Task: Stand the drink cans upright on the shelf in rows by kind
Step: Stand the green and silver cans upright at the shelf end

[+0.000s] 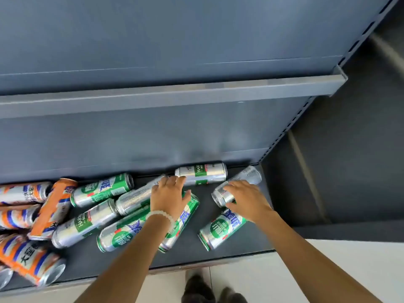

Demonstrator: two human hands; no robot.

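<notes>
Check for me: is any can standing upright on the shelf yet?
No, every can in view, silver-green and orange alike, lies on its side on the shelf.

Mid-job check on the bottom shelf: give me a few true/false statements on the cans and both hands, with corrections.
1. Every can on the bottom shelf lies on its side. True.
2. The right hand has its grip round a silver can near the shelf's right end. True.
3. The orange cans are piled at the right end. False: they are at the left end.
4. The upper shelf holds a row of upright cans. False: no cans show on it.
5. The left hand rests on the green and silver cans mid-shelf, a white bead bracelet on its wrist. True.
</notes>
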